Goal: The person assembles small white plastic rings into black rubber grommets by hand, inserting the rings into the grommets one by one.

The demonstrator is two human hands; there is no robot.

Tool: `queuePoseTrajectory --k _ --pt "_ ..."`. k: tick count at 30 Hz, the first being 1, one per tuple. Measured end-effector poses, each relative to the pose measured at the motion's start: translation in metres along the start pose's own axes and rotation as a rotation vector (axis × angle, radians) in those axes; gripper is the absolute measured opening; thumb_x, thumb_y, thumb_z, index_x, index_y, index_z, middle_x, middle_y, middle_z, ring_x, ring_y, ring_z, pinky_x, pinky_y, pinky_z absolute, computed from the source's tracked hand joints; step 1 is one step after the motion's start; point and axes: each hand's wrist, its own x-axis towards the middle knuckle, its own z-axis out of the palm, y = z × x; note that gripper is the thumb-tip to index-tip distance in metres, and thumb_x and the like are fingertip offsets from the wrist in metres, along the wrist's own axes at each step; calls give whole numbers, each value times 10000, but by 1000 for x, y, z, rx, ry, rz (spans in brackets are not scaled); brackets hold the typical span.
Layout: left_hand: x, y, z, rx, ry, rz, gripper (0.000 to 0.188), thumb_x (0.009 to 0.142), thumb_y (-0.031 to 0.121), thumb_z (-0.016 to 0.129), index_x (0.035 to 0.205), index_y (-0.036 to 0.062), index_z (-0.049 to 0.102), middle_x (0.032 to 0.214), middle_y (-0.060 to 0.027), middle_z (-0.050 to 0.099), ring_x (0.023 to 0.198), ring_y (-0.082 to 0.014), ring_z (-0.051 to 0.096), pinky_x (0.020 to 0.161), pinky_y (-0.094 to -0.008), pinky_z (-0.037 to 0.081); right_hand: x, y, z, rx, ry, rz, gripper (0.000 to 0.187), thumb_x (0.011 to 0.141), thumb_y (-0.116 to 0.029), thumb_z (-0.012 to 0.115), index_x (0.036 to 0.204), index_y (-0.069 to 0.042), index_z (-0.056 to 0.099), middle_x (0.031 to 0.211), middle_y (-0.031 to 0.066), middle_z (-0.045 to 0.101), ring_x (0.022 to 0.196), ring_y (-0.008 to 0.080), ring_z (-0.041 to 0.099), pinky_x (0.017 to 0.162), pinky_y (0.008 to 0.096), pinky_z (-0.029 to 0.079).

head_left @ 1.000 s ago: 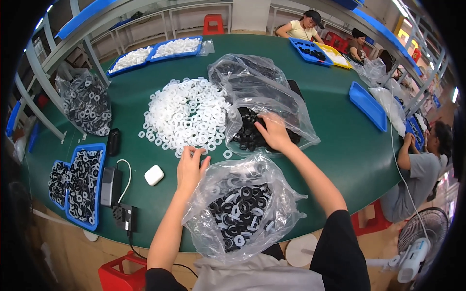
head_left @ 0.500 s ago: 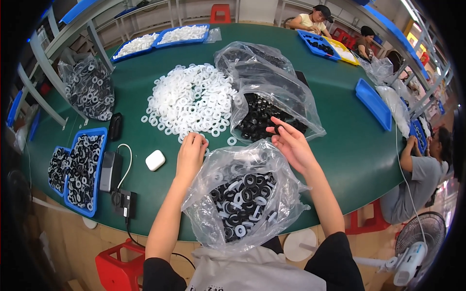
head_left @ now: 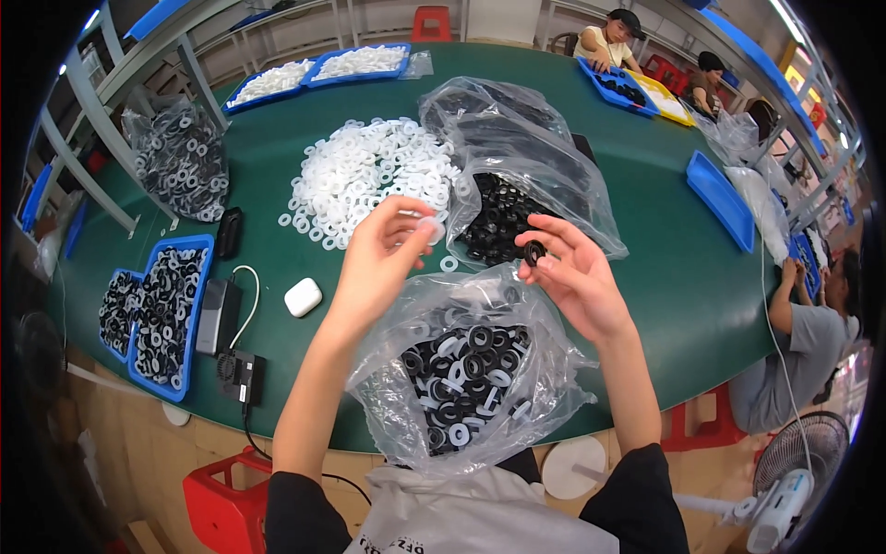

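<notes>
My left hand pinches a white ring between thumb and fingers, raised in front of the heap of loose white rings. In my right hand a black ring is held at the fingertips, near the mouth of a clear plastic bag of black rings. The two held rings are apart, facing each other. Below and between my hands lies an open clear plastic bag at the table's near edge, with black and white rings mixed inside. A single white ring rests on the table between my hands.
Blue trays of mixed rings stand at left beside a black power bank and a white case. A filled bag sits behind them. An empty blue tray lies at right. Other people work at far and right.
My left hand has lifted off the white heap with a white ring and moved right. My right hand has turned, its black ring now facing that white ring.
</notes>
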Motion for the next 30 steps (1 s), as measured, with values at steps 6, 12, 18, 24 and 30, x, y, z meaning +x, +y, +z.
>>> queuePoseTrajectory --k 6,12,18,24,30 --pt "4 24 32 -353 -95 3 213 978 113 545 1146 -17 563 1017 -128 648 864 -165 651 810 -286 543 16 1 32 -434 118 -356 209 851 36 687 1052 18 630 1081 95 617 990 183 645 863 286 525" --pt "6 7 42 -395 -84 -9 236 978 98 546 1179 -24 548 1020 -142 663 906 -183 670 849 -307 554 17 0 30 -592 237 -372 199 802 34 736 982 19 652 1007 70 641 943 142 634 848 271 504" --pt "5 1 46 -420 -137 -50 261 966 110 591 1167 -54 621 1036 -147 690 938 -170 674 847 -284 555 23 -1 24 -619 211 -381 184 758 63 758 922 51 676 1097 105 561 902 140 621 767 266 546" --pt "1 13 55 -367 -149 -33 291 909 69 665 1175 -45 648 1046 -117 690 940 -135 659 858 -264 541 21 -5 17 -723 252 -394 168 757 49 766 900 21 683 996 91 595 902 142 626 775 247 532" --pt "-7 13 55 -275 -108 -16 347 840 4 724 1175 -44 650 1114 -118 677 981 -145 651 901 -279 532 23 -5 17 -481 184 -251 185 797 65 727 970 51 663 993 93 616 939 157 633 815 260 536"
